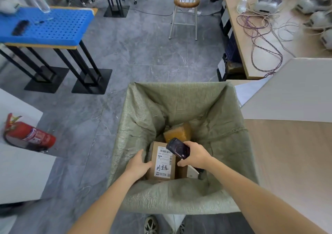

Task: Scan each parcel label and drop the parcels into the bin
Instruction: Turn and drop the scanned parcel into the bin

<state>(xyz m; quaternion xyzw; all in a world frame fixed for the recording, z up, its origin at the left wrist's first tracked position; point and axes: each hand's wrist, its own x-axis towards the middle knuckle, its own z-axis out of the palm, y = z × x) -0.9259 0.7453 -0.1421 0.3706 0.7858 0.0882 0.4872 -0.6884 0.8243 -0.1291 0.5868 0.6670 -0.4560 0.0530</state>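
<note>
While in bin [179,197]: parcel [162,162] beside left hand [138,164]

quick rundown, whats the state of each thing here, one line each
left hand: grips the labelled parcel's left side
right hand: holds the scanner
scanner: aimed down over the label
labelled parcel: label up, held over the bin
brown parcel: lying inside the bin
bin: open, lined with a green woven sack
fire extinguisher: on its side

Brown cardboard parcel [162,162] bore white label, black barcode. Bin liner [143,108] was woven olive-green. At ten o'clock, blue perforated tabletop [53,27]; nine o'clock, red fire extinguisher [30,135].
</note>
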